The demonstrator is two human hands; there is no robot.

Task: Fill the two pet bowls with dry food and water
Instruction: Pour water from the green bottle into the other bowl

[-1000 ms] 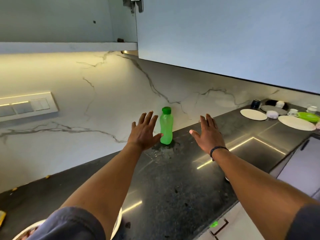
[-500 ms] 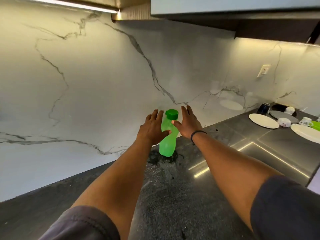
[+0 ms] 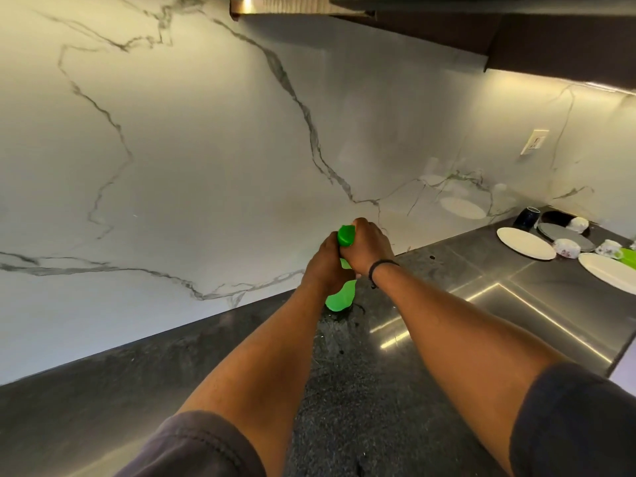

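Observation:
A translucent green bottle (image 3: pixel 340 299) with a darker green cap (image 3: pixel 346 235) stands on the dark stone counter (image 3: pixel 241 366), close to the marble wall. My left hand (image 3: pixel 325 266) is wrapped around the bottle's body from the left. My right hand (image 3: pixel 370 247) grips its neck and upper part, just beside the cap. Only the cap and the bottle's base show between the fingers. No pet bowl is in view.
At the far right of the counter lie white plates (image 3: pixel 525 242), a grey plate (image 3: pixel 564 235), small cups (image 3: pixel 567 247), a dark mug (image 3: pixel 526 218) and a green item (image 3: pixel 628 258). Wall cabinets (image 3: pixel 516 25) hang overhead. A socket (image 3: pixel 534 142) is on the wall.
Both hands went from spread open beside the bottle to closed around it. The view moved closer to the wall and lower.

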